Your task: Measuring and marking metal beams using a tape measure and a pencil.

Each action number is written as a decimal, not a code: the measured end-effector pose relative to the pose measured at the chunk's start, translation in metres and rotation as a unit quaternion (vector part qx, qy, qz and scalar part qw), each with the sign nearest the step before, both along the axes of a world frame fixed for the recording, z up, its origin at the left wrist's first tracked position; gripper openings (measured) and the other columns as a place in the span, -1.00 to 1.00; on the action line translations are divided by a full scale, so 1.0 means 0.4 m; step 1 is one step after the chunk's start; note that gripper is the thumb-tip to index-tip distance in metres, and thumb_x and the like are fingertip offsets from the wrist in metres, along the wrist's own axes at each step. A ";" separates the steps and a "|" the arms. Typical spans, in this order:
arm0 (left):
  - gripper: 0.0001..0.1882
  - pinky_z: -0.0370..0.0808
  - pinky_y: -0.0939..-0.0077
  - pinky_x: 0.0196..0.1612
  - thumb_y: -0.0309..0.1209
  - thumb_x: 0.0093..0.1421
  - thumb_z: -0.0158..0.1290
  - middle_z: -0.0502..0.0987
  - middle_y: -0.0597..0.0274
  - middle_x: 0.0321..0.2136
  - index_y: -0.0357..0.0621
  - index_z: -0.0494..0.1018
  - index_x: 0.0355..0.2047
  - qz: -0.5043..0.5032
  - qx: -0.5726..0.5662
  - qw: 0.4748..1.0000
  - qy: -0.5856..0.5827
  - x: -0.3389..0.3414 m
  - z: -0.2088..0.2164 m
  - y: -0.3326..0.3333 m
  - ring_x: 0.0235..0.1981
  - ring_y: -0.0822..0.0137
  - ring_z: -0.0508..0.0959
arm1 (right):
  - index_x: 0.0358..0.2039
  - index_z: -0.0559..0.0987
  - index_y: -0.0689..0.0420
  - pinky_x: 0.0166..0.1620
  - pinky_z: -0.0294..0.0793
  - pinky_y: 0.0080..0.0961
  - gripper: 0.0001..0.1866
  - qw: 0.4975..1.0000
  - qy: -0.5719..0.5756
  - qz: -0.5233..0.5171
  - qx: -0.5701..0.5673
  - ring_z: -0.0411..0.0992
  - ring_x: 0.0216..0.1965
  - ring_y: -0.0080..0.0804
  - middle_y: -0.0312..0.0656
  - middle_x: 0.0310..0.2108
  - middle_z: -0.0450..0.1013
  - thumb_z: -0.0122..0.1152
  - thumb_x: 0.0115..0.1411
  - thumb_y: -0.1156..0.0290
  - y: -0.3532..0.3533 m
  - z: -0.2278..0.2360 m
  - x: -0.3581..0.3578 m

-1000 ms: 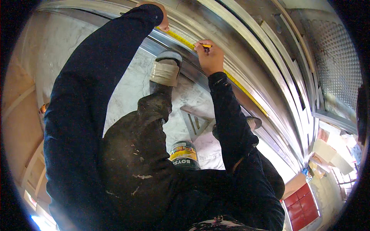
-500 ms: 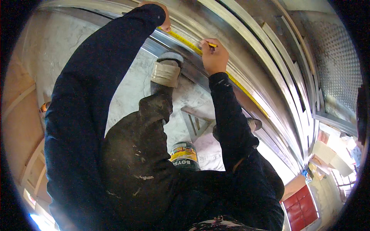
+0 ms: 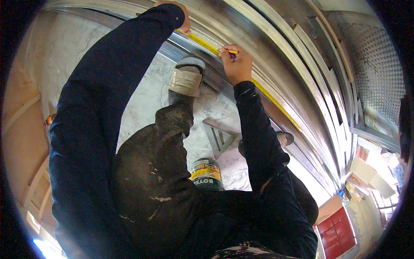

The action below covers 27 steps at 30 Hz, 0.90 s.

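A yellow tape measure blade (image 3: 276,103) runs stretched along long metal bars (image 3: 220,86). At its upper left end, my left hand (image 3: 184,20) is closed on the tape, its fingers partly hidden by the dark sleeve and wrist. Farther right along the blade, my right hand (image 3: 238,65) is closed round a slim yellow pencil (image 3: 233,52), whose tip end is hard to make out. The fingertips of that hand rest at the tape's edge, and the blade passes beneath the hand and wrist.
More long metal profiles (image 3: 302,56) lie stacked beyond the tape. On the concrete floor are a triangular square (image 3: 219,137) and a paint bucket (image 3: 207,175) near my legs. My sandalled foot (image 3: 189,64) stands beside the bars. Cardboard boxes (image 3: 366,175) sit at the right.
My right hand has shifted slightly left along the tape, with the pencil still in it. The left hand and the tape have stayed in place.
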<state>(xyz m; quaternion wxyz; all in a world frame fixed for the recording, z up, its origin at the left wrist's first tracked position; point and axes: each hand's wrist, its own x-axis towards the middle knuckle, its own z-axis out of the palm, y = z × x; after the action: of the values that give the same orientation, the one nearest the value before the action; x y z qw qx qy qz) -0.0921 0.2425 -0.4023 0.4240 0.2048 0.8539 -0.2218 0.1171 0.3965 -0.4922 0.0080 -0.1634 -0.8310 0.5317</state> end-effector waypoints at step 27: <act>-0.27 0.46 0.04 0.09 0.22 -0.07 0.22 0.58 0.10 -0.03 -0.07 0.58 -0.06 -0.045 -0.030 0.994 0.095 0.050 0.014 0.027 0.02 0.13 0.56 | -0.27 0.57 0.27 -0.24 0.49 -0.66 -0.87 1.000 -0.008 -0.002 -0.012 0.55 -0.36 -0.57 -0.19 -0.38 0.59 0.20 0.21 0.47 0.024 0.010 0.017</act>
<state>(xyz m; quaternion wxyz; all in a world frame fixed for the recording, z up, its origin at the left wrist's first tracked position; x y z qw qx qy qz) -0.0719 0.2534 -0.3965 0.3362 0.2083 0.8732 -0.2848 0.1239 0.4060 -0.4884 0.0011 -0.1695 -0.8244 0.5401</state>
